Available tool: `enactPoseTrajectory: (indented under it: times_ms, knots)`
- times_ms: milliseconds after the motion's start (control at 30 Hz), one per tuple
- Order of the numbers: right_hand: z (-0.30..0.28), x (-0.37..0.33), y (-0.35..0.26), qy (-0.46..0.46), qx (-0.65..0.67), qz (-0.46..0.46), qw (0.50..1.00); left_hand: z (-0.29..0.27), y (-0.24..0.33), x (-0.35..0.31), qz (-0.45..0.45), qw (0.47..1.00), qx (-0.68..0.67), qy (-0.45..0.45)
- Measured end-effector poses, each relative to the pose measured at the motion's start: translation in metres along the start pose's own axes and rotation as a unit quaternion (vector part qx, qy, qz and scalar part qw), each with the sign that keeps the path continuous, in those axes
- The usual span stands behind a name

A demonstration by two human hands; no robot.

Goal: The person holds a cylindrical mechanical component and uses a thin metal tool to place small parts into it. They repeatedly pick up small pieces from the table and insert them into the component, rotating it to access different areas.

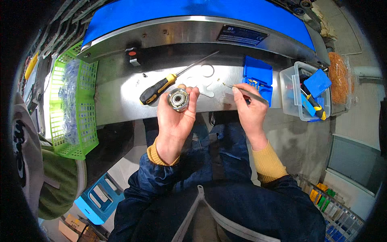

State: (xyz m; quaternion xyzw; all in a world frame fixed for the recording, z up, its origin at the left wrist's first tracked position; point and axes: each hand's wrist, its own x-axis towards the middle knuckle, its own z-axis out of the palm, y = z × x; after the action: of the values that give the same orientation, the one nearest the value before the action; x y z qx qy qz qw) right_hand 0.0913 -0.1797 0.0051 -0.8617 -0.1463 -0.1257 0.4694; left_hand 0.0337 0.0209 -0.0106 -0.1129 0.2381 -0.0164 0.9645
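Observation:
My left hand point(172, 123) is closed around a round metal part with a ball bearing point(178, 99) at its centre, its face turned up. In my right hand point(252, 115) a pair of slim metal tweezers point(254, 96) is pinched, tips pointing left. Close to those tips, tiny brass-coloured pieces point(219, 80) lie on the metal tabletop point(121, 99). An opened small blue case point(258, 69) with brass-coloured bits inside sits beyond my right hand. Behind my left hand lies a yellow-and-black screwdriver point(158, 89), near a thin ring point(207, 71) and a flat pale piece point(208, 91).
To the left stands a green basket point(82, 139) of clear plastic-wrapped items. A clear bin point(288, 94) with tools and blue boxes is at the right, beside a bag of orange-brown material point(338, 78). A metal-framed blue surface point(197, 8) borders the far side.

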Motion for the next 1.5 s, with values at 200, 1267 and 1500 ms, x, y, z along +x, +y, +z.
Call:
enactPoseTrajectory:
  times_ms: [200,1267,1500]
  knots:
    - [-0.001,0.018,0.004,-0.04,-0.013,0.003,0.999,0.0,0.0,0.001,0.013,1.0,0.003,0.02]
    - [-0.03,0.037,0.004,-0.239,0.353,-0.053,0.903,0.0,-0.005,0.006,0.015,1.0,0.003,0.023]
    - [-0.035,0.036,0.003,-0.256,0.375,-0.062,0.889,0.003,-0.009,0.003,0.008,1.0,0.01,-0.003]
